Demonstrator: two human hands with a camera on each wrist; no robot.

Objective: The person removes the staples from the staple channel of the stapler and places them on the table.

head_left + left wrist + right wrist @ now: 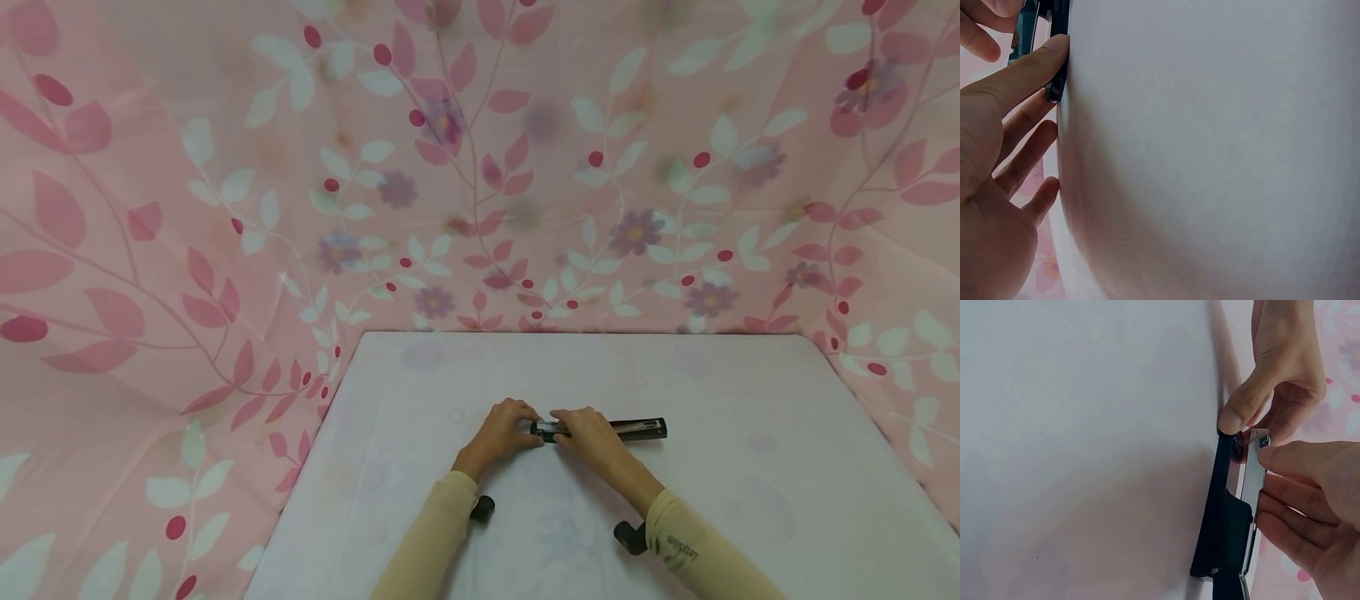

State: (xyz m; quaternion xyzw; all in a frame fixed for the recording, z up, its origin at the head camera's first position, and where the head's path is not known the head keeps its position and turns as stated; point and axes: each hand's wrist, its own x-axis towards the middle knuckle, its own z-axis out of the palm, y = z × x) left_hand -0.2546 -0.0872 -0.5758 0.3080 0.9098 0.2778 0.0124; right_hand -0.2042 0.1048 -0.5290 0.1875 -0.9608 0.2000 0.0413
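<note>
A black stapler (639, 429) lies on the white-covered table, its top cover swung right back toward the right. My left hand (504, 431) grips the base (1211, 512) at its left end, with the thumb on the near side and fingers behind. In the left wrist view that thumb (1038, 64) presses the dark base close to the cloth. My right hand (595, 437) pinches the silver staple channel (1252, 465), which stands slightly raised off the base. Part of the stapler's middle is hidden behind the right hand in the head view.
The white table (420, 379) ends at a back edge against a pink floral curtain (480, 167), which also hangs along both sides. Dark wrist-worn devices (632, 537) stick out by the sleeves.
</note>
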